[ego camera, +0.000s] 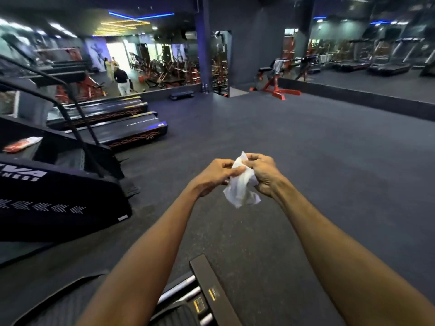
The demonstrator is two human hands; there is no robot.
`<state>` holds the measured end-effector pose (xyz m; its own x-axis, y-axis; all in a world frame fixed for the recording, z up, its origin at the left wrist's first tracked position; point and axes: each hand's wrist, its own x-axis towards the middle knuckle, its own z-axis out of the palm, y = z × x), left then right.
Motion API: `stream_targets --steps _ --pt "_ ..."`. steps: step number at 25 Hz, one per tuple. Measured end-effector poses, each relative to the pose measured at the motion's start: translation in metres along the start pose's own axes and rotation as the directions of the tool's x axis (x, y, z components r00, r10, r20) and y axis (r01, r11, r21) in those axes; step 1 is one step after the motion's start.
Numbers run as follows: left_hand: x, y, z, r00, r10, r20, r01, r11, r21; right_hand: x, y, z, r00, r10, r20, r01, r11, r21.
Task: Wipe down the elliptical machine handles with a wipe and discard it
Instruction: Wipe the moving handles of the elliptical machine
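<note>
A crumpled white wipe [241, 189] hangs between both hands, held out in front of me above the dark gym floor. My left hand [215, 176] pinches its upper edge with thumb and fingers. My right hand [264, 174] grips the wipe from the right side with curled fingers. Part of a machine base [207, 295], black with silver rails, shows at the bottom edge below my forearms. No elliptical handles are in view.
A black stair-climber [58, 184] stands close on the left, with a red-and-white packet [22, 144] lying on it. Treadmills [122, 123] line up beyond it. A red bench [273, 83] stands at the far wall mirrors. Rubber floor [282, 137] stretches ahead.
</note>
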<state>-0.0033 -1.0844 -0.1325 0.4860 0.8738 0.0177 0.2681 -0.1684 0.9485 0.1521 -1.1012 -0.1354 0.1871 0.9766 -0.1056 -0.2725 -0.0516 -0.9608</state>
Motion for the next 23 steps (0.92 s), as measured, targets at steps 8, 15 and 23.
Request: stream_targets --steps 8,15,23 --pt "0.159 -0.031 -0.045 0.918 -0.108 -0.382 0.006 0.966 -0.26 0.168 -0.041 -0.022 0.94 0.205 0.272 -0.069 0.896 -0.439" --pt "0.245 -0.04 -0.095 0.714 -0.225 -0.663 -0.047 0.929 -0.366 0.29 -0.049 0.016 0.855 0.271 0.442 -0.157 0.948 -0.278" --pt "0.29 -0.061 -0.172 0.214 -0.282 -0.935 0.004 0.958 -0.288 0.402 -0.031 0.101 0.544 0.492 0.679 -0.158 0.856 -0.493"
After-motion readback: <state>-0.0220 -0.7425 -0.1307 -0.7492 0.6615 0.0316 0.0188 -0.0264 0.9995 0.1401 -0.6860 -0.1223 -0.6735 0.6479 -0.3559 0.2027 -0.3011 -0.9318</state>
